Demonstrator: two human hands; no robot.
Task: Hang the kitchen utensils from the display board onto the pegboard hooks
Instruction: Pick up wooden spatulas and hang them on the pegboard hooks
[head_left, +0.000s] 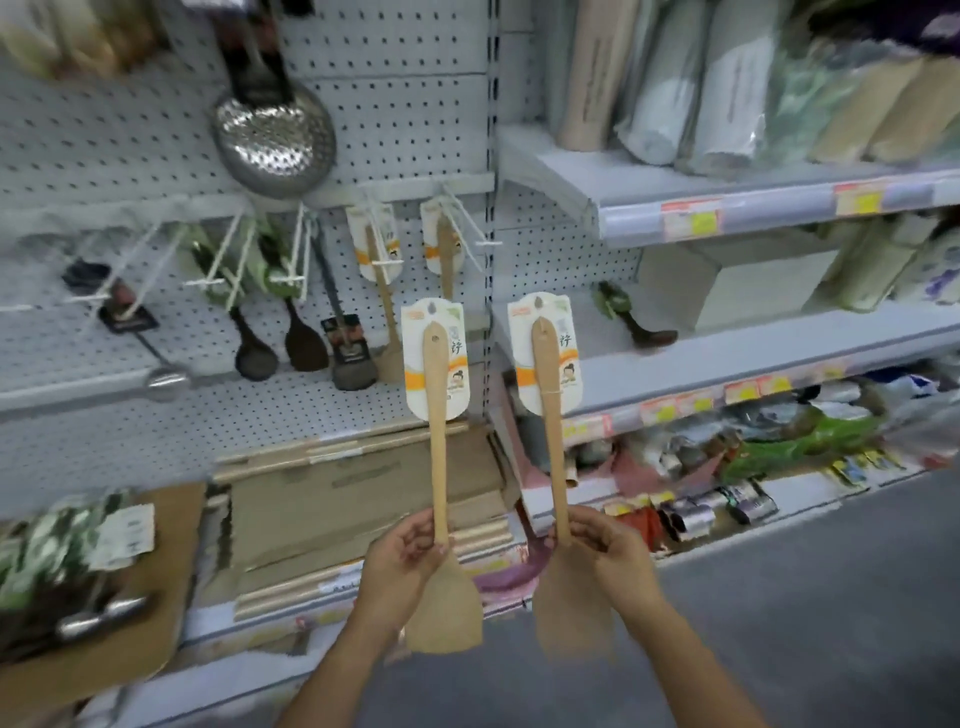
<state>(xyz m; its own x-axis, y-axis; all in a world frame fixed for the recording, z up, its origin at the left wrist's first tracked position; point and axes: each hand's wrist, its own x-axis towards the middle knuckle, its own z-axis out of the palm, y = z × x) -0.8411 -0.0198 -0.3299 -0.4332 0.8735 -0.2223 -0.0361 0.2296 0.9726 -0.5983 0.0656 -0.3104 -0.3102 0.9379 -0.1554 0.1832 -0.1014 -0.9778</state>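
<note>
The left hand (410, 553) pinches one spatula (438, 447) low on its handle, just above the blade, and the right hand (605, 540) grips a second spatula (555, 441) the same way. Both stand nearly upright, blades down and hole ends up. The hooks (385, 263) carrying like spatulas sit up and to the left on the pegboard (405, 124), nearer the left hand, so I'd expect that one to go first.

Two pale tan wooden spatulas (439, 467) carry white-and-orange cards (435, 358); pegboard (130, 130) grey-white, dark-dotted; skimmer (272, 137) silver; price tags (691, 221) yellow-orange.
</note>
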